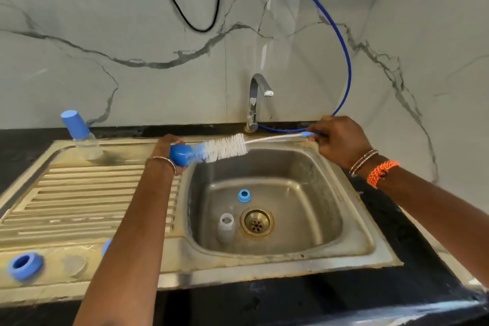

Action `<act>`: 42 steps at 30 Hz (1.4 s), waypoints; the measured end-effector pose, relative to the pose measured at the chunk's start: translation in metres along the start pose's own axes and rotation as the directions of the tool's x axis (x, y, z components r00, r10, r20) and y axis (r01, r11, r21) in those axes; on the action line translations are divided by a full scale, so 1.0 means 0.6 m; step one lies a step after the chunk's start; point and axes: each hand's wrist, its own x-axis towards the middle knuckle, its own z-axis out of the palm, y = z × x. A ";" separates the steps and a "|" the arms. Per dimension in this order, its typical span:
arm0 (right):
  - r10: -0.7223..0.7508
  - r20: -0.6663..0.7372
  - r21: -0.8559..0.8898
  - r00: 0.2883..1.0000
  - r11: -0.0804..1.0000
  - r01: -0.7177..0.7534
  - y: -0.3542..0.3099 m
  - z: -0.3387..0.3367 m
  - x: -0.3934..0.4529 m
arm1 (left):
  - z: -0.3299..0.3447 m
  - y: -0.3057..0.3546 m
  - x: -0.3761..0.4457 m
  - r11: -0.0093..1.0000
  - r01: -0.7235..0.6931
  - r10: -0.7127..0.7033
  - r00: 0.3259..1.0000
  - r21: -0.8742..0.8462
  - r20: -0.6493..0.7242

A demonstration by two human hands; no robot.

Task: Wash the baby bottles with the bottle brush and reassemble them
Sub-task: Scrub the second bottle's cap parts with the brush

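steel sink [352, 219] holds bottle [225, 227], ring [244, 195]; left grip [169, 152] clamps cap [181, 154], right grip [341, 140] clamps brush [225, 147].

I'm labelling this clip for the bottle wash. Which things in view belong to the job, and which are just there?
Job:
- bottle brush, handle in right hand
- blue cap, in left hand
- open bottle and blue ring in the sink
- capped bottle and second blue ring on the drainboard
- tap

Just there:
- black cable
- blue hose

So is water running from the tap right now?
No, the tap shows no stream, and the sink basin below it looks dry.
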 end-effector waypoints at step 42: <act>0.123 0.855 0.315 0.504 0.649 -0.692 0.020 0.060 -0.067 | 0.009 -0.082 0.066 0.989 -0.044 0.052 0.997 -0.140 0.056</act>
